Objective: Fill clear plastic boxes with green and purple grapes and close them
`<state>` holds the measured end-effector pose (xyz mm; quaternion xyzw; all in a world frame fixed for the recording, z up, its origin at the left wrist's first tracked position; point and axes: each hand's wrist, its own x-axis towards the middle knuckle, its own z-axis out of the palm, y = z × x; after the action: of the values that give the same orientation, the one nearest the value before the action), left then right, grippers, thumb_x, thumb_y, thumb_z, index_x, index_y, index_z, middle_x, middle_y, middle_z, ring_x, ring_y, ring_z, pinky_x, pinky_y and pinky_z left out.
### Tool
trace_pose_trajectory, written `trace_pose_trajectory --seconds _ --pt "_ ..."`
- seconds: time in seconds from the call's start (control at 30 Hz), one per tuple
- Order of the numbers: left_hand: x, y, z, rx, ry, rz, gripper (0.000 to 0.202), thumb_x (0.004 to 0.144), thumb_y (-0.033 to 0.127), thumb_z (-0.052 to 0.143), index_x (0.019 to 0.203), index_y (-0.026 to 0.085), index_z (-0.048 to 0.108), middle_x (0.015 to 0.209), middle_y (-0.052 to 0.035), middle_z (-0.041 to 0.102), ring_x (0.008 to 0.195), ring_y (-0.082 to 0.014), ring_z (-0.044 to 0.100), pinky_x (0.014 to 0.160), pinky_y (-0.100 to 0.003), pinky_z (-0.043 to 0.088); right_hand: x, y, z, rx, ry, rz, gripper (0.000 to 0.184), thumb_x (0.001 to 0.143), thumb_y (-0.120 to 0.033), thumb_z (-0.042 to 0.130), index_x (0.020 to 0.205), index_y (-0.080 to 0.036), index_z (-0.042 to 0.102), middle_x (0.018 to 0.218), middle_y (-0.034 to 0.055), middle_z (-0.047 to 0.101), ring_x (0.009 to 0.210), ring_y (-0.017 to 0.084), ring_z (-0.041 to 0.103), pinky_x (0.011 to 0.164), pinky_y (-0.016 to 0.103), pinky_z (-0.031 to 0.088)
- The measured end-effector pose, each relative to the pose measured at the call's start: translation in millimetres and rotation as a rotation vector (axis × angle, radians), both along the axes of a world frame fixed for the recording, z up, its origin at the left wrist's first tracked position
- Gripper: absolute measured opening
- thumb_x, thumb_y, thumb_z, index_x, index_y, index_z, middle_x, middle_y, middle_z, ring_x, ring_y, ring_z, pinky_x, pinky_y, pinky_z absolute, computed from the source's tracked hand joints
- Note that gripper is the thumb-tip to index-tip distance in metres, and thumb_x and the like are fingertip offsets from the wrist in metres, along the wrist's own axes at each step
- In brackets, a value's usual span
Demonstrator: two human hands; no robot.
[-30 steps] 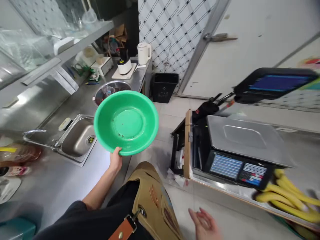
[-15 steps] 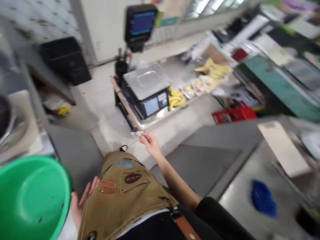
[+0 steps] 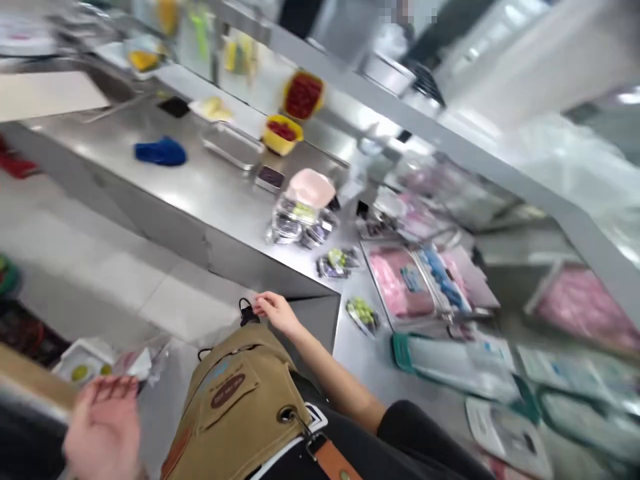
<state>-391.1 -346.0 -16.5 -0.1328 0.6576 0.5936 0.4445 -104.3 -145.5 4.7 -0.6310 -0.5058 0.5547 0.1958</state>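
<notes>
- Two hands of mine show, and both look empty.
- My left hand is open, with the palm showing. It is near a brown wooden edge, but I can't tell if they touch. Just past my fingertips is a white tray with two round, yellow-green things in it.
- My right hand has its fingers bent and loose. I see nothing in them. It is beside the near corner of the steel table, off the top.
- One green fruit pack sits on the table, just past that corner. It lies to my right, on my knuckle side, and my fingertips point away from it.
- Its long side slants away from the corner, running back toward me. My right hand is much nearer to it than my left.
- Another fruit pack sits just inside the long edge, by the same corner.
- My apron has a dark oval patch with pale letters and some blue marks. They are too blurry to read.
- Blue print on the pink bags is blurry too, so I can't read any names.
</notes>
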Motion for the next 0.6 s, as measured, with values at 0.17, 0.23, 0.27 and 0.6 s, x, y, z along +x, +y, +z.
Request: trace_pose_trajectory --seconds 0.17,0.23,0.27,0.6 --pt "71.2 165.3 -2.6 0.281 -0.121 -0.338 0.035 0.057 0.04 0.096 0.079 0.025 0.074 0.076 0.0033 0.074 0.075 -0.0152 0.065 0.074 -0.029 0.056 139.2 -18.0 41.6 0.25 -0.039 -0.58 0.067 0.074 -0.08 0.078 0.1 -0.019 0.07 0.088 0.0099 0.079 0.077 0.021 0.075 0.072 0.034 0.059" --pt "100.0 228.9 2.6 0.344 0.017 -0.521 0.046 0.058 0.049 0.096 0.085 0.021 0.071 0.081 -0.0007 0.073 0.074 -0.0158 0.066 0.074 -0.03 0.056 177.5 -17.8 48.2 0.334 -0.058 -0.73 0.067 0.075 -0.081 0.076 0.1 -0.019 0.068 0.088 0.0094 0.077 0.076 0.021 0.074 0.072 0.034 0.059" --pt "113.1 262.4 7.4 0.379 0.106 -0.587 0.049 0.061 0.052 0.094 0.088 0.02 0.069 0.083 -0.0019 0.073 0.074 -0.0157 0.066 0.073 -0.03 0.055 192.3 -12.3 48.9 0.368 -0.062 -0.779 0.067 0.074 -0.081 0.076 0.099 -0.019 0.068 0.087 0.0087 0.077 0.075 0.021 0.073 0.072 0.035 0.058" --pt "191.1 479.0 36.5 0.222 0.654 -0.745 0.027 0.087 0.031 0.084 0.087 0.021 0.059 0.079 0.0 0.063 0.075 -0.016 0.061 0.075 -0.029 0.048 164.3 233.4 63.8 0.754 -0.263 -0.246 0.038 0.098 -0.043 0.062 0.123 -0.017 0.074 0.124 0.0182 0.078 0.11 0.032 0.073 0.094 0.046 0.061"
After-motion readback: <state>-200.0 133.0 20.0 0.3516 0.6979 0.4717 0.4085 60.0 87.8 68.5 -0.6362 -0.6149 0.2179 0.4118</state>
